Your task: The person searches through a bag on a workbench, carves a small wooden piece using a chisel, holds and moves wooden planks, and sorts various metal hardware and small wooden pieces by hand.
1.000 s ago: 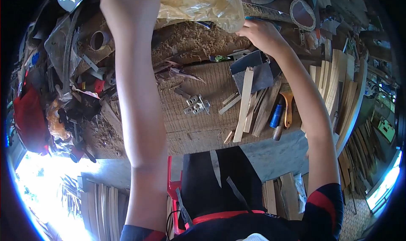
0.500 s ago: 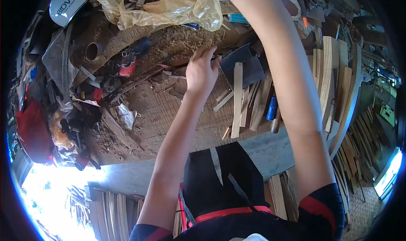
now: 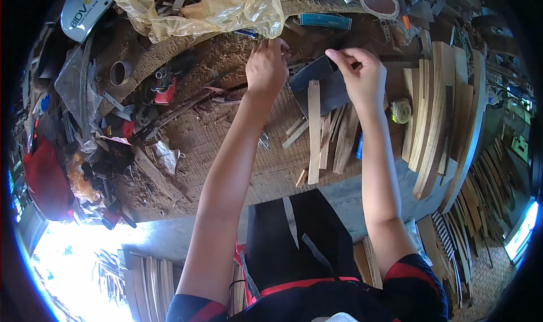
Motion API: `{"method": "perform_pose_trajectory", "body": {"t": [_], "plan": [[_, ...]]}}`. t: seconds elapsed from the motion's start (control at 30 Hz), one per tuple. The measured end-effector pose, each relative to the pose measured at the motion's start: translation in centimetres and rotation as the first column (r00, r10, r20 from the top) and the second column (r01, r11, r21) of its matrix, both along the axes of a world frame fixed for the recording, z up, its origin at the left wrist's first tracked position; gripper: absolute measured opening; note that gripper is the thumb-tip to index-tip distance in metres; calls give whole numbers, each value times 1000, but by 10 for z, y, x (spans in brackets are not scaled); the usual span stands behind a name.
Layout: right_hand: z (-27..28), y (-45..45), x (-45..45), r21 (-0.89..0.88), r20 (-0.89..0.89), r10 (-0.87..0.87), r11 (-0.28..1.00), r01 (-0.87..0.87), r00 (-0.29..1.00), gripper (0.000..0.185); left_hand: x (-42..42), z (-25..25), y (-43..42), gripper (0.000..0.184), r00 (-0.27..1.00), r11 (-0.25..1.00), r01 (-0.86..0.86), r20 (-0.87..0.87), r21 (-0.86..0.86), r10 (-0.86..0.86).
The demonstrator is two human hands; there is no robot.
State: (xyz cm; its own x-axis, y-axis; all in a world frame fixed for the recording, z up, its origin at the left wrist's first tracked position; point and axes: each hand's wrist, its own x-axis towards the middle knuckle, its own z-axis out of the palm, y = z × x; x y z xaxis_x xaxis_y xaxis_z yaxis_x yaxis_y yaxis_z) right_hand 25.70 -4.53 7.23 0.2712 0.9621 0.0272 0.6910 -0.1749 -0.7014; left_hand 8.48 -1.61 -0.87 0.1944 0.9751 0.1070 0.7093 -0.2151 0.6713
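Observation:
My right hand point(image 3: 365, 79) is at the upper edge of a dark grey sheet point(image 3: 334, 93), with thumb and finger closed together on its corner. The sheet looks thin and stiff, perhaps sandpaper. To its left, my left hand point(image 3: 267, 68) has curled fingers just below a yellowish plastic bag point(image 3: 243, 14); the fingertips are partly hidden, and I cannot make out what is in them. A narrow light wood strip point(image 3: 314, 132) overlaps the sheet's lower part and points toward me.
Sawdust and scraps cover the wooden bench point(image 3: 226, 163). A red-and-black tool point(image 3: 164, 90) lies left, near a cardboard-like tube point(image 3: 120, 73). Curved wood pieces point(image 3: 432, 107) stand to the right, beside a tape roll point(image 3: 401, 111). A teal box point(image 3: 325, 20) sits behind my hands.
My right hand has come back from the far top edge down to the dark sheet. My left hand has shifted slightly forward, toward the plastic bag.

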Motion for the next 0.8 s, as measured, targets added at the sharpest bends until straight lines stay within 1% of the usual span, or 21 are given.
{"method": "perform_pose_trajectory", "body": {"t": [0.07, 0.1, 0.13, 0.17, 0.2, 0.23, 0.27, 0.33, 0.37, 0.4, 0.47, 0.5, 0.57, 0.6, 0.7, 0.77, 0.8], "plan": [[-4, 0, -2, 101, -22, 76, 992, -73, 997, 27, 2, 0, 0, 15, 1000, 1000, -14, -24, -18, 14], [-5, 2, -2, 92, -79, 98, 992, -91, 992, 21, 3, 1, 0, 15, 1000, 1000, -12, -24, -15, 12], [-9, 4, -1, 95, -79, 96, 992, -88, 992, 21, 3, 2, -2, 15, 996, 1000, -9, -91, -5, 9], [-13, 7, 0, 158, 47, 196, 967, -201, 980, 18, 4, 3, -4, 14, 987, 1000, -6, -158, 2, 6], [-14, 11, 0, 204, 178, 283, 926, -317, 942, 16, 3, 3, -6, 14, 987, 1000, -5, -158, 3, 5], [-16, 13, -1, 132, 191, 342, 920, -370, 920, 12, 2, 2, -7, 16, 988, 1000, -11, -152, 16, 13], [-18, 16, -4, 133, 190, 343, 919, -371, 920, 12, 1, 2, -8, 18, 989, 999, -18, -146, 28, 22], [-24, 20, -11, -16, 309, 431, 894, -448, 848, 13, 0, 2, -11, 18, 988, 999, -48, -144, 23, 51], [-27, 22, -14, -147, 315, 439, 898, -414, 841, 14, 0, 2, -11, 17, 987, 997, -78, -141, 17, 79], [-26, 24, -17, -146, 316, 441, 898, -416, 840, 14, 1, 3, -11, 17, 987, 997, -80, -141, 18, 82], [-25, 29, -22, -326, 358, 478, 869, -373, 802, 18, 3, 5, -8, 13, 986, 990, -115, -131, -84, 103], [-27, 30, -21, -325, 359, 481, 868, -375, 800, 18, 4, 6, -7, 13, 986, 989, -118, -130, -83, 107], [-31, 31, -20, -293, 361, 501, 861, -415, 786, 14, 5, 8, -4, 11, 974, 985, -101, -216, -136, 70], [-32, 31, -19, -294, 362, 506, 859, -419, 783, 14, 6, 7, -3, 11, 974, 985, -107, -214, -138, 76], [-32, 30, -14, -244, 352, 514, 857, -453, 783, 12, 5, 7, -1, 14, 970, 990, -80, -239, -113, 51], [-28, 25, -10, -198, 312, 532, 847, -494, 787, 5, 2, 6, -4, 17, 963, 1000, 4, -269, -9, -6], [-27, 23, -9, -195, 313, 533, 846, -496, 786, 5, 0, 9, -5, 17, 963, 1000, 2, -270, -6, -3]]}}
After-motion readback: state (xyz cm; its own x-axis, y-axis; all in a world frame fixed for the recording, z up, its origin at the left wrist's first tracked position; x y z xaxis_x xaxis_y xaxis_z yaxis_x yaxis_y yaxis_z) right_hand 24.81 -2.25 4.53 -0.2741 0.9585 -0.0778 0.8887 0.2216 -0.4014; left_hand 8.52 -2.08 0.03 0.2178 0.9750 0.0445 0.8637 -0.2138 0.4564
